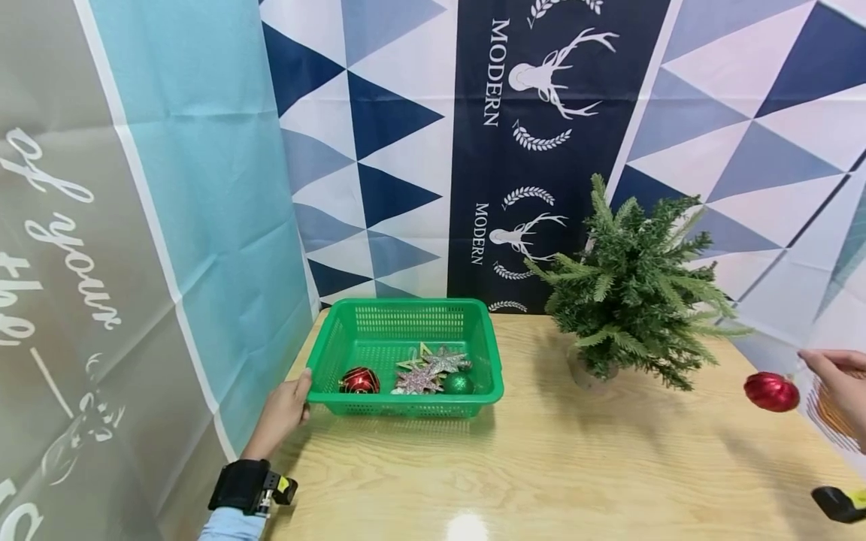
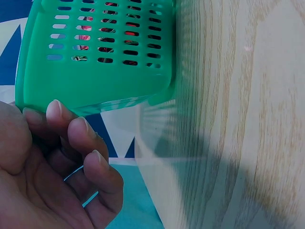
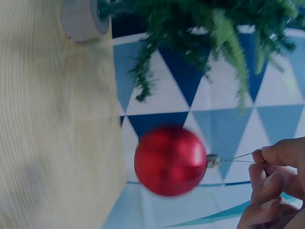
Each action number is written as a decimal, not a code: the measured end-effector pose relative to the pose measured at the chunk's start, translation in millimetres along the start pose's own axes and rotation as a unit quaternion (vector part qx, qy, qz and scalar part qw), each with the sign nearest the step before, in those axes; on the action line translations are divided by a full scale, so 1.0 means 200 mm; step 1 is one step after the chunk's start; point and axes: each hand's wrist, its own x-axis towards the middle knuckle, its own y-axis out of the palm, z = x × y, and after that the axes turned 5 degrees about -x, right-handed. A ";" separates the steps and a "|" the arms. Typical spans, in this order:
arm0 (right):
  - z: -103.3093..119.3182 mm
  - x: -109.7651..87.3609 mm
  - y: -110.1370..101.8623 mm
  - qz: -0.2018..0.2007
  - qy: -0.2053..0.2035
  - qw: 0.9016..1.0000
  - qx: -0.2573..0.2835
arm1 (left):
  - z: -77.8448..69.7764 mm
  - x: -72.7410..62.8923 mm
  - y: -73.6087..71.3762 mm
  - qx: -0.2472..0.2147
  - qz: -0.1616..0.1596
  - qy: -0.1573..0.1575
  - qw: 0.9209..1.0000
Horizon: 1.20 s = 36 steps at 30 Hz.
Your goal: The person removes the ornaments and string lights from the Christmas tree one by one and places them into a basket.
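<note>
At the right edge of the head view, my right hand [image 1: 839, 391] pinches the thin loop of a shiny red Christmas bauble [image 1: 771, 391]. The bauble [image 3: 170, 161] hangs from thumb and fingertips in the right wrist view, clear of the table. On the left, my left hand [image 1: 286, 409] holds the near left corner of a green plastic basket [image 1: 406, 408] between thumb and fingers; its rim meets the fingertips in the left wrist view. Inside the basket lie a red striped bauble [image 1: 359, 380], glittery star ornaments [image 1: 421, 377] and a green bauble [image 1: 458, 383].
A small artificial Christmas tree [image 1: 629, 285] stands upright on the wooden table [image 1: 541, 466], between basket and right hand. Its grey base [image 3: 86, 21] shows in the right wrist view. Patterned cloth [image 1: 399, 150] hangs behind the table and along its left side.
</note>
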 end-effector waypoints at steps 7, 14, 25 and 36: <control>0.11 -0.12 -0.04 0.013 -0.076 0.997 0.026 | -0.01 0.00 0.00 0.009 0.007 -0.008 1.000; 0.23 -0.22 -0.03 0.123 -0.089 0.988 0.025 | 0.00 0.01 -0.01 0.008 0.006 -0.004 1.000; 0.48 -0.36 0.04 0.165 -0.083 0.973 -0.135 | -0.02 0.02 0.00 0.017 0.022 -0.008 1.000; 0.69 -0.39 0.19 0.238 -0.137 0.947 -0.167 | -0.02 0.00 -0.01 0.018 0.013 0.000 1.000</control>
